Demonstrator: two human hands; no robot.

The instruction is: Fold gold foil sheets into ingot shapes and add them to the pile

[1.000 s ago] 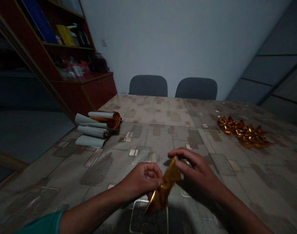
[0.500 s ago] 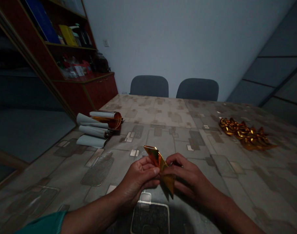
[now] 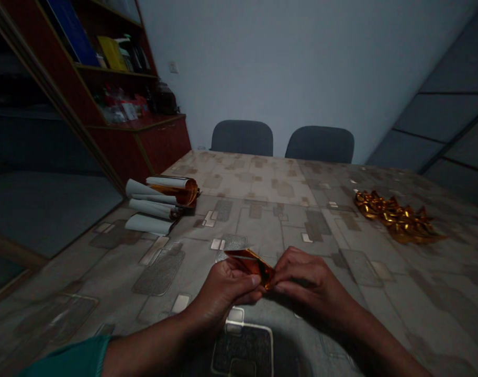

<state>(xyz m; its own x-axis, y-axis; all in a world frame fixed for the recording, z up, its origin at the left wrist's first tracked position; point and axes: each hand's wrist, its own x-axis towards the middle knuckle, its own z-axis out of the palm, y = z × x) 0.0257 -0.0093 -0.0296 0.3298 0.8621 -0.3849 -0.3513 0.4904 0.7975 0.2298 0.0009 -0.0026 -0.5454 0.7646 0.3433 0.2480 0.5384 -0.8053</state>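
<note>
Between my two hands, just above the table, is a folded piece of gold foil paper point(image 3: 251, 257). My left hand point(image 3: 233, 285) pinches its left side, thumb on top and fingers beneath. My right hand point(image 3: 301, 275) is closed at the right end of the foil paper, its fingertips pressed together there. Part of the paper is hidden behind the fingers. On the left of the table lie curled sheets of gold foil paper point(image 3: 150, 224) with pale backs. A cluster of folded gold foil pieces point(image 3: 398, 217) sits at the right.
The table point(image 3: 262, 183) has a patterned cover. Behind its far edge stand two grey chairs point(image 3: 242, 137) point(image 3: 320, 143) near the wall. A reddish wooden cabinet point(image 3: 160, 144) with loaded shelves is at the back left.
The right flap of the foil paper, which pointed down toward me, is folded up out of sight. The piece now lies flatter, and my right fingers have closed at its right end.
</note>
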